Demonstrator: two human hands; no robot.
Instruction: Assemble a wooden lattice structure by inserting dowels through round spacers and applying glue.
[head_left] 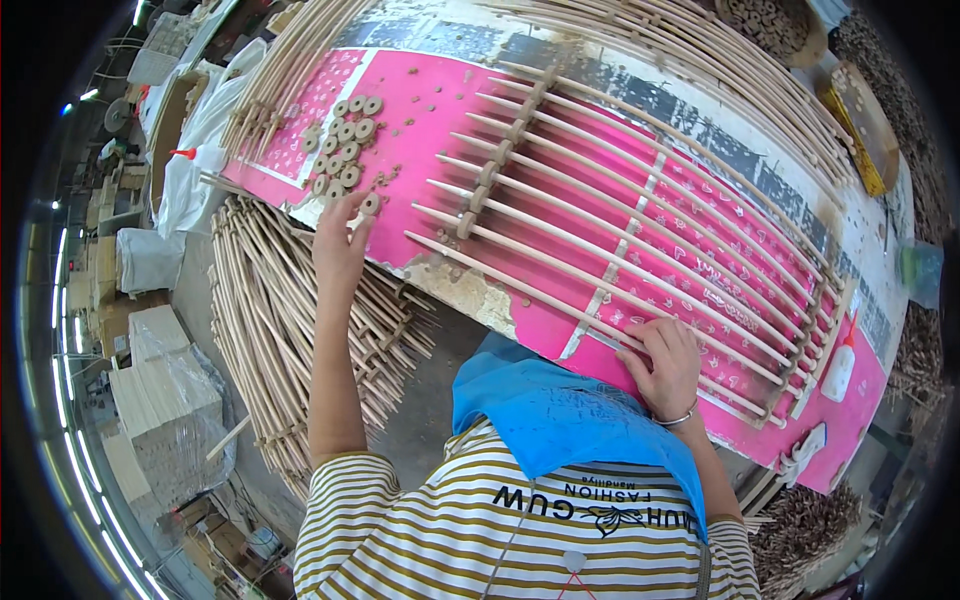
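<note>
A rack of pale wooden rods (610, 205) with tapered left ends lies on the pink table. Near those ends, a line of small round wooden pieces (500, 150) joins the rods crosswise. My right hand (665, 365) is closed over the nearest rod (560, 306), at the table's front edge. To the left, my left hand (338, 242) reaches over the edge, thumb and fingers apart. Its fingertips are beside a loose wooden ring (371, 204); whether they touch it I cannot tell. More wooden rings (345, 132) lie loosely grouped just beyond.
Bundled rods (290, 310) stand below the table's left edge. A white glue bottle (840, 368) and a glove (803, 455) lie at the right. Further racks (700, 50) line the far side, near a container of rings (770, 25). Another red-tipped bottle (205, 157) is at the left.
</note>
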